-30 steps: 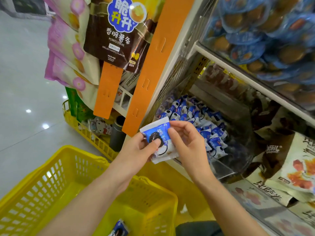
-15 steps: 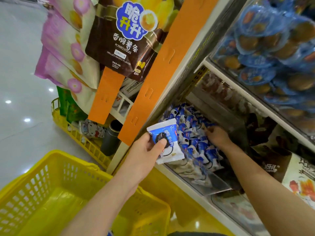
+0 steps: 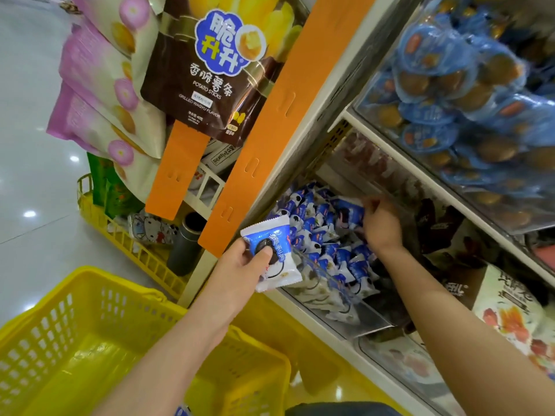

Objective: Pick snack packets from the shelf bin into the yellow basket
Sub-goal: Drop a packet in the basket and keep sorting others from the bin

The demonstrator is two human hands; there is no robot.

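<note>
My left hand [image 3: 244, 265] grips a blue-and-white snack packet [image 3: 277, 259] in front of the shelf, thumb over the dark cookie picture. My right hand [image 3: 380, 225] is inside the clear shelf bin [image 3: 372, 324], fingers pinching another blue-and-white packet [image 3: 350, 210] at the top of the pile. Several more such packets [image 3: 324, 244] fill the bin. The yellow basket [image 3: 90, 340] sits low at the left, under my left forearm. A blue packet corner [image 3: 182, 411] shows at its bottom edge.
Hanging potato-stick bags [image 3: 216, 70] and pink bags [image 3: 102, 85] hang on orange strips [image 3: 270, 124] left of the shelf. A yellow rack [image 3: 132, 250] holds a dark cylinder [image 3: 186, 244]. Blue wrapped pastries [image 3: 468, 94] fill the upper shelf. Other snack bags [image 3: 510, 313] lie at lower right.
My right hand let go of the packet held by my left hand, reached into the bin and now pinches another packet there. My left hand kept its packet.
</note>
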